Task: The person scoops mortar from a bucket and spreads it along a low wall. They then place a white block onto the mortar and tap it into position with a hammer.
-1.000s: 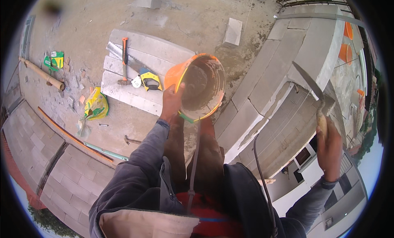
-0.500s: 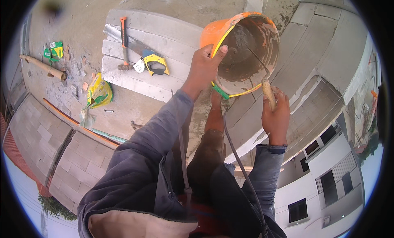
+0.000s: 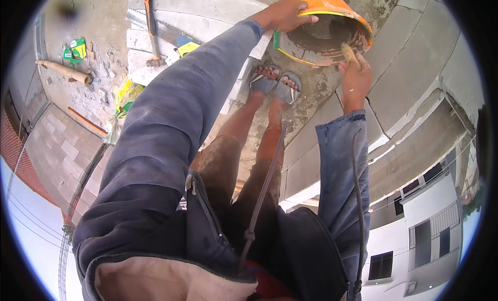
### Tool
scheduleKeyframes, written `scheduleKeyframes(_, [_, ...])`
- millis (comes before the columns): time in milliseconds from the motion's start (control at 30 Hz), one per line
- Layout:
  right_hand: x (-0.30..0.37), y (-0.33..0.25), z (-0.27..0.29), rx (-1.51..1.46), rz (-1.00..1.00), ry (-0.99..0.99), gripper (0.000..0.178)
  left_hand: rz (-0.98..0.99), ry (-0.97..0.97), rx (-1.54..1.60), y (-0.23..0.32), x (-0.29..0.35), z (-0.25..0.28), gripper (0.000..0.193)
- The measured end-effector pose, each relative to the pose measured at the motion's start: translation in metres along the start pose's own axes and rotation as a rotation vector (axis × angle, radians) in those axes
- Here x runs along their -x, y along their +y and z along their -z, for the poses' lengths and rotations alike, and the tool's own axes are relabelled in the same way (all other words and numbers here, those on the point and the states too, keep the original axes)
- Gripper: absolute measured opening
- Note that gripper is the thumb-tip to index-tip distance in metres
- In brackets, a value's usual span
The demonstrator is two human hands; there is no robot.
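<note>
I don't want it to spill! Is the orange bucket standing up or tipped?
Tipped. The bucket leans on its side, its open mouth showing; the left hand grips its rim.

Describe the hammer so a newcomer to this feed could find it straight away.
Start at the stack of pale grey blocks at the upper left, beyond the left hand gripping the orange bucket. The hammer lies on top, beside a handsaw; its orange-red handle and dark head set it apart.

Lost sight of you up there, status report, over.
Left hand grips tilted orange plastic bucket rim. Right hand holds wooden tool handle inside it. Nothing between hands and bucket.
</note>
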State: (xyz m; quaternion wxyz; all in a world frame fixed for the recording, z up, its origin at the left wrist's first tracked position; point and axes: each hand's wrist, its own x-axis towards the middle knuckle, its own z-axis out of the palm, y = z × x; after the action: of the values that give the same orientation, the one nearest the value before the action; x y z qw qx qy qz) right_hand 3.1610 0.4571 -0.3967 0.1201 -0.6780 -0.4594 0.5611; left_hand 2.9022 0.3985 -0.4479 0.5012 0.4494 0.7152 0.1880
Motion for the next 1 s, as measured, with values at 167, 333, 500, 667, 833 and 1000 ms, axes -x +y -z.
scheduleKeyframes(167, [0.057, 0.032, 0.005, -0.075, 0.023, 0.081, 0.05, 0.234, 0.294, 0.384, -0.015, 0.016, -0.027, 0.058])
scheduleKeyframes(333, [0.07, 0.056, 0.014, -0.003, 0.074, 0.113, 0.044, 0.472, 0.444, 0.415, 0.012, 0.056, -0.056, 0.053])
scheduleKeyframes(500, [0.1, 0.12, 0.013, -0.076, -0.161, -0.077, 0.036, 0.39, 0.545, 0.326, -0.017, 0.093, -0.102, 0.04])
scheduleKeyframes(667, [0.164, 0.184, -0.025, -0.065, -0.461, -0.345, 0.034, 0.42, 0.538, 0.412, -0.014, 0.088, -0.099, 0.044])
scheduleKeyframes(833, [0.2, 0.197, -0.076, -0.011, -0.449, -0.408, 0.032, 0.569, 0.591, 0.587, -0.03, 0.09, -0.126, 0.052])
scheduleKeyframes(1000, [0.182, 0.227, -0.113, 0.15, -0.401, -0.386, 0.039, 0.505, 0.535, 0.75, -0.062, 0.219, -0.121, 0.051])
